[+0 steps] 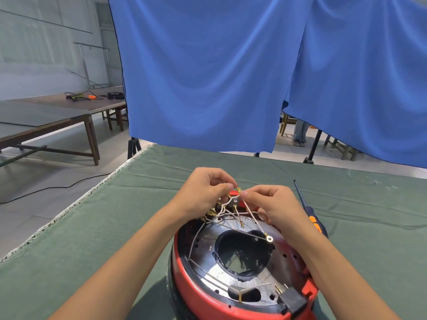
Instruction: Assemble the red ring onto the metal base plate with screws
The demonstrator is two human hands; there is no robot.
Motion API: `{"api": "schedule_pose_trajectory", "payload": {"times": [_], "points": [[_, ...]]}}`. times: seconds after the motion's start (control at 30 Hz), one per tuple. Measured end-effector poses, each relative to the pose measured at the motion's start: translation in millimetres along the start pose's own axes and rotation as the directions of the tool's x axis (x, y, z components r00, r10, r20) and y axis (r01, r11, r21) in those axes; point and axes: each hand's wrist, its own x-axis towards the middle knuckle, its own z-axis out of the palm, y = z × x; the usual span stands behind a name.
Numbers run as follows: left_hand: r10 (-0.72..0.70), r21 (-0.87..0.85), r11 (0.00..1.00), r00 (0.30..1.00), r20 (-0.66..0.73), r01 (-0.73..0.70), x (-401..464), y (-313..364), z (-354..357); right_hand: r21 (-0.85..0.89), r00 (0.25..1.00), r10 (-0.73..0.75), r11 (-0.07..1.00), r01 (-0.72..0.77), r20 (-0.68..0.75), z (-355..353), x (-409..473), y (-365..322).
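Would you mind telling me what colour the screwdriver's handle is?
The screwdriver handle is orange and black, seen in the head view, lying on the green cloth.

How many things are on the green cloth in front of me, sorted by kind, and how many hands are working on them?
Hands: 2, left hand and right hand, both pinching the white wires
Red ring with metal base plate: 1
Screwdrivers: 1, lying to the right, untouched
Total: 4
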Motion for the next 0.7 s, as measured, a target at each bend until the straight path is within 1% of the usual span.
{"api": "schedule_pose_trajectory", "payload": {"times": [0.07, 0.13, 0.27, 0.33, 0.4, 0.5, 0.6, 0.7], "points": [[0.000, 0.003, 1.000, 1.000, 0.002, 0.000, -1, 1, 1, -0.009, 1.000, 0.001, 1.000, -0.001, -0.012, 0, 1, 1], [0.005, 0.055, 0.998, 1.000, -0.030, -0.003, 0, 0, 3, -0.017, 0.999, 0.008, 1.000, -0.009, -0.032, 0, 3, 2], [0.042, 0.268, 0.963, 0.985, -0.168, 0.005, 1, -8, 1, -0.007, 0.996, 0.025, 1.000, -0.026, -0.082, -1, 6, 5], [0.068, 0.362, 0.932, 0.976, -0.205, 0.011, 2, -11, 0, -0.031, 0.994, 0.003, 0.999, -0.006, -0.109, -1, 6, 5], [0.094, 0.438, 0.899, 0.978, -0.185, -0.003, 2, -13, 2, -0.076, 0.994, -0.025, 0.997, 0.017, -0.110, 0, 4, 5], [0.081, 0.481, 0.877, 0.987, -0.142, -0.003, 3, -16, 4, -0.174, 0.995, -0.033, 0.985, 0.017, -0.090, 2, 2, 6], [-0.004, 0.481, 0.875, 0.994, -0.106, 0.055, 5, -19, 3, -0.274, 0.996, -0.007, 0.962, -0.018, -0.089, 2, 4, 9], [-0.073, 0.441, 0.891, 0.993, -0.094, 0.107, 7, -23, 0, -0.396, 0.995, 0.066, 0.914, -0.091, -0.076, 5, 5, 11]]}}
